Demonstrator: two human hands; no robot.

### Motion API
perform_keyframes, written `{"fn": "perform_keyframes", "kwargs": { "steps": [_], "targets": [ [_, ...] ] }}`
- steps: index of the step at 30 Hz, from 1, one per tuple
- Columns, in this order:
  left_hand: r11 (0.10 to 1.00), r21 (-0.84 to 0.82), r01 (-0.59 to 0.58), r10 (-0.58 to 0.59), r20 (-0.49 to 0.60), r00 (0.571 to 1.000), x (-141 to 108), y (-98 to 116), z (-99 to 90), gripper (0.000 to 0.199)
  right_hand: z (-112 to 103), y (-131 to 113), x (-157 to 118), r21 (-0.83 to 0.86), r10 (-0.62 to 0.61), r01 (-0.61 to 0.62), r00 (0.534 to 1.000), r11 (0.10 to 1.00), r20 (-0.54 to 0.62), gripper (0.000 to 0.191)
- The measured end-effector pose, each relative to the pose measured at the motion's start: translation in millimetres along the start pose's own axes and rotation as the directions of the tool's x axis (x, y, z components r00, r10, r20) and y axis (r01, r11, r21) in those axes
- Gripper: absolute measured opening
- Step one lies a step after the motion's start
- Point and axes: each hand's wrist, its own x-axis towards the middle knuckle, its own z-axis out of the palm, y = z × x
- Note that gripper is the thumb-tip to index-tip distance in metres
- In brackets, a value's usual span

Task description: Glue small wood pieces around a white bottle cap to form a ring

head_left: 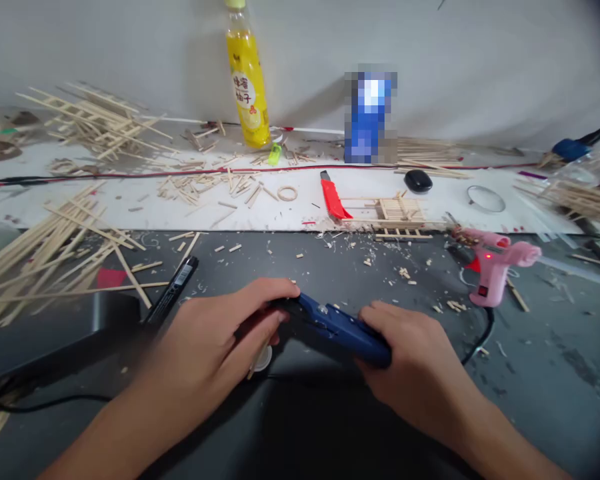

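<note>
A dark blue hand tool (347, 330) lies across between my hands, above the grey table (310, 263). My right hand (410, 353) is wrapped round its right end, the fingers over the top edge. At its left end, my left hand (230, 333) has the index finger and thumb closed on the dark part; some fingertips are hidden underneath. A small round whitish item (263, 359) shows just below my left fingers, partly covered by them. Short cut pieces of wooden stick (404, 273) are scattered on the table beyond the tool.
A pink glue gun (495, 267) with a lit red light stands at right, its cable trailing down. Long wooden sticks (55, 247) and a black marker (175, 290) lie left. On the white ledge are a red cutter (333, 197), a small stick frame (400, 210) and a yellow bottle (249, 87).
</note>
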Motion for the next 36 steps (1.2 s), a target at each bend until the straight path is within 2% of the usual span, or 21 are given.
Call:
{"fn": "perform_keyframes", "kwargs": {
  "steps": [6, 9, 12, 14, 18, 22, 25, 28, 31, 34, 36],
  "targets": [
    [0.998, 0.016, 0.059, -0.060, 0.013, 0.998, 3, -4, 2.4, 0.020, 4, -1, 4, -0.058, 0.050, -0.047, 0.998, 0.997, 0.050, 0.013],
    [0.996, 0.057, 0.066, -0.068, 0.035, 0.997, 6, -5, 2.7, 0.021, 1, -2, 5, -0.105, 0.080, -0.081, 0.997, 0.991, -0.008, 0.003],
    [0.996, 0.066, 0.056, -0.060, 0.062, 0.996, 8, -5, 2.4, 0.026, -1, 0, 5, -0.119, 0.052, -0.066, 0.992, 0.991, -0.117, 0.032],
    [0.996, 0.070, 0.051, -0.055, 0.064, 0.996, 8, -5, 1.9, 0.028, -2, 3, 5, -0.119, 0.006, -0.026, 0.985, 0.993, -0.170, 0.044],
    [0.995, 0.075, 0.059, -0.063, 0.049, 0.997, 5, -6, 0.4, 0.036, -3, 8, 5, -0.120, -0.056, 0.033, 0.979, 0.992, -0.195, 0.051],
    [0.994, 0.105, 0.034, -0.039, 0.043, 0.998, 3, -5, -1.2, 0.041, -5, 8, 6, -0.096, -0.042, 0.025, 0.984, 0.995, -0.172, 0.052],
    [0.993, 0.117, 0.004, -0.004, 0.005, 1.000, 3, -2, -1.9, 0.042, -9, 5, 7, -0.053, 0.007, -0.015, 0.991, 0.999, -0.136, 0.046],
    [0.993, 0.114, -0.008, 0.017, -0.076, 0.997, 2, 0, -1.5, 0.044, -13, 0, 6, 0.018, 0.087, -0.086, 0.995, 0.996, -0.054, 0.032],
    [0.988, 0.156, -0.013, 0.037, -0.150, 0.988, 1, 0, -0.1, 0.047, -17, -4, 3, 0.089, 0.111, -0.112, 0.994, 0.990, 0.014, 0.024],
    [0.981, 0.194, -0.007, 0.047, -0.199, 0.979, 0, 0, 0.7, 0.050, -19, -6, 1, 0.114, 0.108, -0.110, 0.994, 0.987, 0.025, 0.016],
    [0.990, 0.141, 0.001, 0.028, -0.199, 0.980, 0, 0, 0.3, 0.047, -19, -6, 1, 0.118, 0.114, -0.114, 0.993, 0.986, 0.011, 0.013]
  ]
}}
